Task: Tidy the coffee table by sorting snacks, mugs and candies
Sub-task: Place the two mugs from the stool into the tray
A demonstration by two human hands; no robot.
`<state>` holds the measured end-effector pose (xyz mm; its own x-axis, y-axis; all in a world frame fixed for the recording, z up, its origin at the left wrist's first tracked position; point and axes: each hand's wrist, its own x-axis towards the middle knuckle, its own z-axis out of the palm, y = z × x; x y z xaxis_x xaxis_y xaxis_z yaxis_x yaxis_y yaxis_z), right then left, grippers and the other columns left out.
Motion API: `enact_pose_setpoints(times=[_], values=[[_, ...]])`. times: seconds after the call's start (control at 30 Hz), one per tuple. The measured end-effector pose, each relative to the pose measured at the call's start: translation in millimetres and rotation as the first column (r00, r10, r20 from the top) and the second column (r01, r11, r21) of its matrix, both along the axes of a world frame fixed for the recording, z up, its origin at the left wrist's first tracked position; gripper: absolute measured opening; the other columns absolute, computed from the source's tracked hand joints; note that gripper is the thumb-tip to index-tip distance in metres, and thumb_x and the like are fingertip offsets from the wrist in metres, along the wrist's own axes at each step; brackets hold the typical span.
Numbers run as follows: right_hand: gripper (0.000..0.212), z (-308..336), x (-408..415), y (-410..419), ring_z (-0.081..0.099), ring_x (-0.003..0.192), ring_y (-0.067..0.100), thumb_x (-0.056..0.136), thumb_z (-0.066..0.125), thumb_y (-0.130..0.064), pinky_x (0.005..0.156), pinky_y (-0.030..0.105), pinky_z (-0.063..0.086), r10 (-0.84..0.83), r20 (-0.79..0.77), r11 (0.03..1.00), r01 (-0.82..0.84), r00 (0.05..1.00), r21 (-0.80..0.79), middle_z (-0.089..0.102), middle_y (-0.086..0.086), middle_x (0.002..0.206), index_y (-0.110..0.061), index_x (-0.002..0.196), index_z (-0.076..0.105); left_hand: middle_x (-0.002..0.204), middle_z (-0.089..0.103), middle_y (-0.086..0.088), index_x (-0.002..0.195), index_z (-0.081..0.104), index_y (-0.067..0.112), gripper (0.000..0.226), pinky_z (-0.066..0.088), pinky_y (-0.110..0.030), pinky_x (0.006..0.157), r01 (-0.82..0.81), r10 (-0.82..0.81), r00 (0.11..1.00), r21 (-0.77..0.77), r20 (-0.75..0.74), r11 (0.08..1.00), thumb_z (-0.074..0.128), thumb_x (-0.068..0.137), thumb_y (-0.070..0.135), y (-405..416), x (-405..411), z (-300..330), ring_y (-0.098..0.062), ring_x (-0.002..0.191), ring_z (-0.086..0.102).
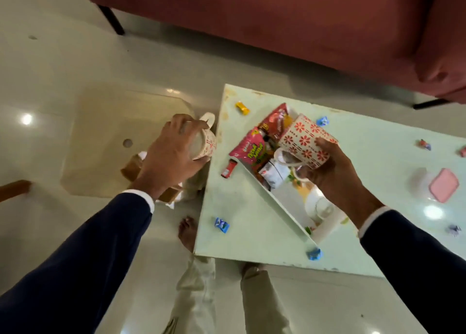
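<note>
My left hand (174,149) grips a white mug with red flowers (208,142) from above, just off the left edge of the pale green coffee table (252,233). A second red-flowered mug (302,142), tilted on its side, is held by my right hand (332,172) over a white tray (274,205). Snack packets (254,149) lie in the tray's far end, and another mug (320,207) sits in its near end. Wrapped candies are scattered on the table: yellow (242,108), red (228,168), blue (222,224).
A glass side table (100,132) stands to the left under my left hand. A dark red sofa (302,26) runs along the far side. A pink lidded box (443,188) and more candies (425,144) lie at the table's right. My bare foot (187,233) is below the table's corner.
</note>
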<state>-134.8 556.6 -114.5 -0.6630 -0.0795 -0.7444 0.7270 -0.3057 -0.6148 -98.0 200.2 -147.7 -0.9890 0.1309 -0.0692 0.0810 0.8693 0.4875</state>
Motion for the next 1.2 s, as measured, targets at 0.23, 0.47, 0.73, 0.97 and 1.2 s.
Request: enact_pose_setpoints(times=[0.23,0.47,0.73,0.97,1.2], values=[[0.061,-10,31,106,0.073,0.080,0.021,0.077,0.073,-0.055,0.041,0.023,0.047,0.176,0.088,0.843,-0.196,0.980,0.502,0.072,0.010,0.113,-0.025,0.126,0.053,0.140,0.047,-0.008,0.135,0.043,0.032,0.069,0.060,-0.046,0.068,0.452,-0.452,0.892,-0.007,0.018,0.892,0.078,0.076,0.042,134,9,11,-0.033,0.123,0.051],[0.084,-59,9,125,0.059,0.097,0.028,0.063,0.072,-0.070,0.075,0.036,0.043,0.673,0.338,0.082,-0.521,0.658,0.850,0.052,0.003,0.117,-0.025,0.126,0.040,0.142,0.044,-0.004,0.136,0.042,0.035,0.074,0.058,-0.039,0.069,0.716,-0.700,0.697,-0.097,0.153,0.692,0.081,0.073,0.039,220,27,-9,-0.027,0.121,0.050],[0.095,-85,-16,108,0.063,0.105,0.040,0.065,0.077,-0.065,0.073,0.040,0.041,0.708,0.290,-0.009,-0.402,0.644,0.916,0.047,0.010,0.129,-0.016,0.135,0.036,0.143,0.044,-0.007,0.136,0.042,0.032,0.072,0.055,-0.046,0.089,0.733,-0.689,0.677,-0.151,0.258,0.663,0.081,0.076,0.035,255,17,-29,-0.031,0.124,0.047],[0.098,-84,-20,127,0.056,0.115,0.033,0.067,0.089,-0.045,0.082,0.038,0.048,0.743,0.147,0.278,-0.500,0.653,0.820,0.043,0.011,0.135,-0.015,0.142,0.035,0.137,0.044,-0.005,0.127,0.041,0.030,0.075,0.053,-0.047,0.089,0.767,-0.699,0.634,-0.152,0.331,0.624,0.080,0.065,0.012,276,7,-43,-0.030,0.123,0.045],[0.088,-83,21,160,0.051,0.126,0.030,0.076,0.086,-0.019,0.094,0.035,0.050,0.682,-0.034,0.448,-0.381,0.731,0.809,0.035,0.013,0.144,-0.009,0.146,0.035,0.138,0.042,0.001,0.124,0.044,0.031,0.073,0.042,-0.042,0.102,0.811,-0.734,0.570,-0.110,0.368,0.575,0.076,0.064,0.003,283,1,-52,-0.025,0.129,0.038]])
